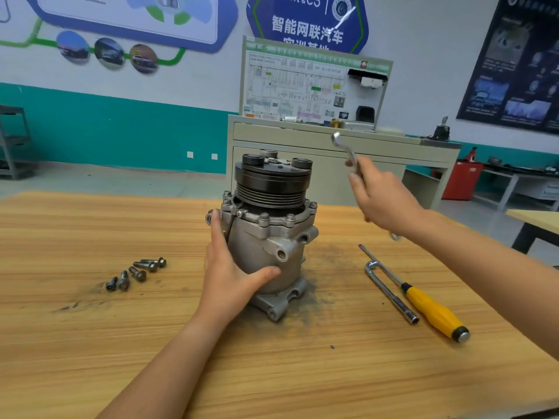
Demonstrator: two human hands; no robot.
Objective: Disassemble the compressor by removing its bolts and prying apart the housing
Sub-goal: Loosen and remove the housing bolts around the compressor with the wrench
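Observation:
The silver compressor [263,243] stands upright on the wooden table [121,343], its black pulley [272,182] on top. Several bolts sit in the flange under the pulley. My left hand [230,267] wraps the left side of the housing, thumb across its front. My right hand [384,198] is raised to the right of the pulley and grips a silver wrench [344,149] that points up and to the left, clear of the compressor. Several removed bolts [136,272] lie on the table to the left.
A yellow-handled screwdriver [429,306] and an L-shaped socket wrench [390,293] lie on the table to the right of the compressor. Dark grime is scattered around its base. Behind the table stands a grey cabinet [332,146] with a diagram board.

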